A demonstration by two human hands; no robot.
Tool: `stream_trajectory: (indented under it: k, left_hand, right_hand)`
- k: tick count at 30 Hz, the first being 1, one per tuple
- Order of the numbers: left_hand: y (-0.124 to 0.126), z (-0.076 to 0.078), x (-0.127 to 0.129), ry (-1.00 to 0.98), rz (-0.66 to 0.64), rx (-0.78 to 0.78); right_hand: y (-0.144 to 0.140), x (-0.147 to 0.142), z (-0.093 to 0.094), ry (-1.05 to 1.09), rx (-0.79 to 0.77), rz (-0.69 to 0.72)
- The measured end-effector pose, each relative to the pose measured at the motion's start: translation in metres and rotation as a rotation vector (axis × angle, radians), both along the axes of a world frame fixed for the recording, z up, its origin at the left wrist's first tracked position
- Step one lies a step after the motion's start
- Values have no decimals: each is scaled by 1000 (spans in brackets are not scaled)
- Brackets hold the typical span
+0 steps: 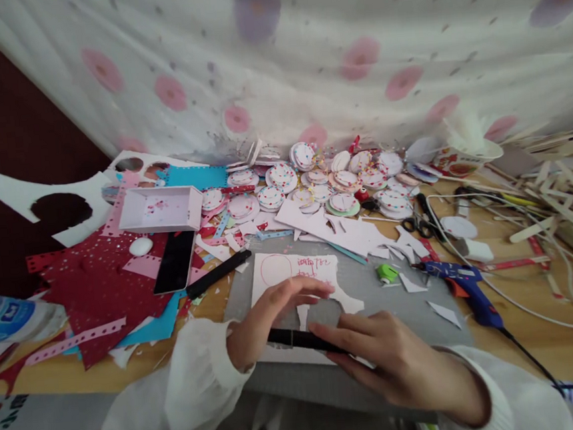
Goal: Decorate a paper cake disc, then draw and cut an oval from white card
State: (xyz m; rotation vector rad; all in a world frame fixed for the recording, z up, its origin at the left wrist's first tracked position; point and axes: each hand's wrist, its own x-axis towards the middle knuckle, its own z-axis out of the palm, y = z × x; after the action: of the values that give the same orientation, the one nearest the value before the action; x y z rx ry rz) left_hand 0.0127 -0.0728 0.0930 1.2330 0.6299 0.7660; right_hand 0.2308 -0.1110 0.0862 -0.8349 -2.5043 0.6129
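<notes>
Near the front edge, on the grey mat [374, 301], my left hand [270, 320] presses flat, fingers spread, on white card [292, 275]; my right hand [389, 356] loosely grips a black pen [297, 338] lying across it.

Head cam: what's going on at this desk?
A person in white sleeves works at a cluttered craft desk. The left hand presses on a white card with a red drawn circle, lying on a grey mat. The right hand rests on a black pen laid across the card. A blue glue gun lies to the right.
</notes>
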Motion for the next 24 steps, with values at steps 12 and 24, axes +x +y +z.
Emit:
stream_trajectory:
  k: [12, 24]
  left_hand:
    - [-30, 38, 7, -103, -77, -102]
    - [-1, 44, -4, 468, 42, 326]
  right_hand:
    - [-28, -7, 17, 141, 104, -57]
    - [-9, 4, 16, 265, -105, -181]
